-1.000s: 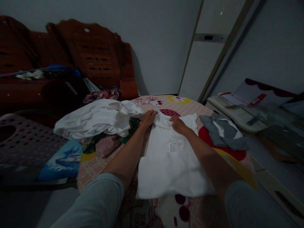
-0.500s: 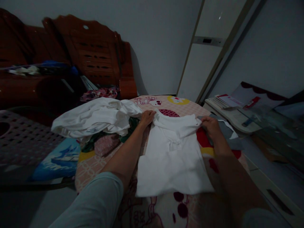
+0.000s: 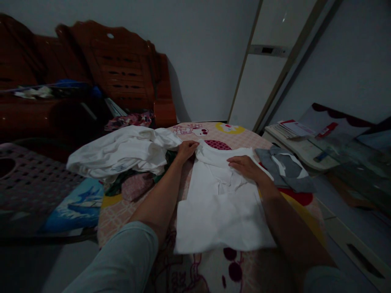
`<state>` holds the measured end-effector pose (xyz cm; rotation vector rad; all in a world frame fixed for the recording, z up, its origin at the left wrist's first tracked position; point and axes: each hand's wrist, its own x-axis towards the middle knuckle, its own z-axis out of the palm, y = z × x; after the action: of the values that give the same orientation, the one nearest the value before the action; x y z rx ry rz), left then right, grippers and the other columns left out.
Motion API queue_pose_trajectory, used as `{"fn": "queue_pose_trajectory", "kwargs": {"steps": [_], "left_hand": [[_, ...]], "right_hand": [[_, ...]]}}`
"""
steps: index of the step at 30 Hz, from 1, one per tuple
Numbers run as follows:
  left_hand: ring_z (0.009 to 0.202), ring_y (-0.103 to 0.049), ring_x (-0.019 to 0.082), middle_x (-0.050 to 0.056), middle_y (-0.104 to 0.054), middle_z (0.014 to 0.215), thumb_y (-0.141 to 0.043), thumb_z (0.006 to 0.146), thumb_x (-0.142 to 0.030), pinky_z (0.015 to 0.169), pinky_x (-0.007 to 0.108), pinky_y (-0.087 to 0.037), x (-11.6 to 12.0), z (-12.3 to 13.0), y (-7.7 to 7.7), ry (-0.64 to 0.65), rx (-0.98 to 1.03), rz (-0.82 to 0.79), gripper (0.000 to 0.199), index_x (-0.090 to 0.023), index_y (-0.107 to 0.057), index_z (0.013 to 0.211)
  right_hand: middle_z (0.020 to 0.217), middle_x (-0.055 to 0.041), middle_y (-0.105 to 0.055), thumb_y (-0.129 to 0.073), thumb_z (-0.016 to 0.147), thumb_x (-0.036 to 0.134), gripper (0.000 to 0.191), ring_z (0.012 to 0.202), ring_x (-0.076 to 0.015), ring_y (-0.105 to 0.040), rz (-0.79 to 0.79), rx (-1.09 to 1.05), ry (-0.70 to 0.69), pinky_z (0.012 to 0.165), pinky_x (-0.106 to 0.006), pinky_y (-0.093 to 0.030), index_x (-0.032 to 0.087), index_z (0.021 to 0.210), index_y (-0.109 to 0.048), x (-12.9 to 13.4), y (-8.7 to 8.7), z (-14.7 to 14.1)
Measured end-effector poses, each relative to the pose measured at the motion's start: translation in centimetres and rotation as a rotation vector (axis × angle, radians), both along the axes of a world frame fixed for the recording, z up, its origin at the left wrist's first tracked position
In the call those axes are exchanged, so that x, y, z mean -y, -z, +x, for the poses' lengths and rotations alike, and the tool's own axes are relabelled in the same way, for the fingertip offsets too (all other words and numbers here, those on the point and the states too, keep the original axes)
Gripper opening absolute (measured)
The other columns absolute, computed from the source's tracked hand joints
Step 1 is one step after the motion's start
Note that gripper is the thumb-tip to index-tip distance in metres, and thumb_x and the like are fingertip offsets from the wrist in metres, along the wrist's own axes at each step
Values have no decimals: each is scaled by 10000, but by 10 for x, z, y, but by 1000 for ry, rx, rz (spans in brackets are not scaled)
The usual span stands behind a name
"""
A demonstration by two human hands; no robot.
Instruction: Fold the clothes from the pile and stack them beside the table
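A white shirt [image 3: 224, 219] lies partly folded on the round table, its lower part doubled up and its neckline at the far side. My left hand [image 3: 187, 149] pinches the cloth at the far left corner, beside the neckline. Across the upper right of the shirt rests my right hand [image 3: 246, 167], palm down with fingers stretched toward the neckline. Some creases gather in the cloth just below that hand. To the left, a rumpled white garment [image 3: 128, 150] sits on top of a dark green cloth and a pinkish cloth [image 3: 137, 186].
A patterned tablecloth [image 3: 241, 140] covers the table. Grey folded clothing [image 3: 284, 169] with a white strip lies at its right edge. Beyond stand a wooden chair [image 3: 119, 69], a tall white cabinet-like unit [image 3: 253, 81] and a side table with papers [image 3: 293, 129].
My right hand has let go of the shirt's far right corner and moved left onto its upper part. The grey clothing shows more fully. My left hand stays at its corner.
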<state>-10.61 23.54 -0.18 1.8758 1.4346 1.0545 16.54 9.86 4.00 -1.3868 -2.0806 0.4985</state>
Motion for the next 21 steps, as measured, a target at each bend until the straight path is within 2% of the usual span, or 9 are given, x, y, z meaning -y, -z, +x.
{"fn": "queue_pose_trajectory", "kwargs": {"steps": [3, 5, 7, 10, 12, 13, 17, 19, 21], "left_hand": [[680, -621, 158, 31, -727, 739, -552, 807, -237, 633, 225, -448, -1, -2, 1, -6, 66, -41, 306, -145, -775, 996], [593, -585, 140, 14, -689, 642, -569, 796, -247, 577, 218, -431, 0, -1, 1, -7, 122, -76, 305, -142, -773, 998], [535, -550, 122, 2, -660, 602, -590, 783, -249, 529, 208, -409, 1, 2, 0, -13, 192, -112, 301, -136, -768, 998], [518, -547, 106, 7, -664, 636, -596, 780, -231, 516, 201, -421, 2, 8, 0, -32, 325, -164, 292, -125, -755, 1001], [527, -566, 107, 14, -668, 654, -587, 793, -222, 532, 207, -450, 3, 11, -1, -44, 405, -208, 293, -122, -741, 1022], [539, -581, 111, 18, -672, 663, -582, 801, -216, 545, 212, -465, 4, 12, -1, -44, 432, -231, 295, -122, -733, 1036], [644, -658, 121, 40, -696, 762, -567, 796, -121, 660, 242, -536, 6, 15, -3, -22, 548, -307, 314, -118, -696, 1082], [721, -683, 123, 49, -697, 819, -572, 761, -50, 746, 258, -559, 6, 19, -2, 23, 632, -335, 349, -104, -678, 1089], [784, -691, 126, 52, -693, 854, -563, 738, -4, 795, 266, -565, 5, 23, 0, 65, 671, -358, 370, -99, -670, 1080]], "right_hand": [[854, -67, -733, -619, 814, 232, 154, 759, -182, -641, 3, 55, 35, 712, -281, -468, 159, 892, -729, 0, 19, -24], [774, -50, -692, -653, 761, 182, 55, 698, -165, -595, 50, 102, 85, 683, -272, -442, 161, 775, -702, -1, 30, -30], [749, -40, -658, -627, 731, 122, 67, 682, -153, -564, 88, 108, 85, 681, -268, -428, 166, 704, -669, -2, 36, -30], [830, -40, -661, -601, 729, 111, 157, 674, -142, -550, 78, 1, 65, 687, -270, -437, 168, 845, -690, -5, 40, -27], [882, -47, -664, -631, 741, 161, 223, 677, -147, -553, 48, -45, 82, 692, -283, -448, 170, 957, -689, -7, 42, -27], [880, -51, -660, -644, 748, 188, 211, 685, -154, -557, 39, -34, 91, 697, -291, -450, 171, 955, -686, -8, 43, -27], [801, -62, -630, -624, 750, 181, 9, 775, -202, -568, 124, 78, 66, 757, -328, -451, 189, 748, -627, -7, 47, -32], [818, -68, -642, -610, 721, 150, 51, 808, -211, -577, 159, 25, 24, 786, -337, -458, 198, 735, -599, -5, 46, -34], [887, -79, -668, -614, 701, 160, 56, 833, -207, -599, 127, -108, -4, 800, -336, -468, 198, 736, -591, -3, 44, -35]]}}
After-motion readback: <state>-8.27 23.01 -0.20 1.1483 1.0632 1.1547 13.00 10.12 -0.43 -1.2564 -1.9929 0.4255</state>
